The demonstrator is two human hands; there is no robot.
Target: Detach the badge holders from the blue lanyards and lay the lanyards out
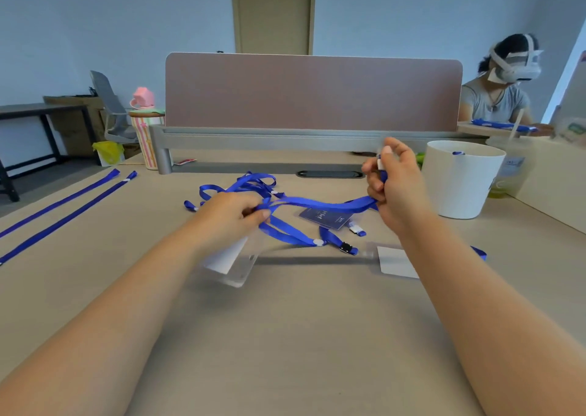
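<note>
A blue lanyard (320,205) stretches in the air between my two hands. My left hand (233,212) pinches its strap at the middle of the table, above a clear badge holder (233,262) with a white card. My right hand (394,182) grips the lanyard's other end and its white clip, raised near the white bucket. A tangle of more blue lanyards (250,182) lies behind my left hand. A dark blue badge card (325,217) and another clear badge holder (394,260) lie on the table. Two straight lanyards (68,205) lie side by side at the far left.
A white bucket (459,184) stands at the right, with a drink cup (510,171) beside it. A brown divider panel (312,90) closes the table's far edge. A striped tumbler (147,136) stands at the back left. Another person with a headset (504,83) sits behind the divider at right.
</note>
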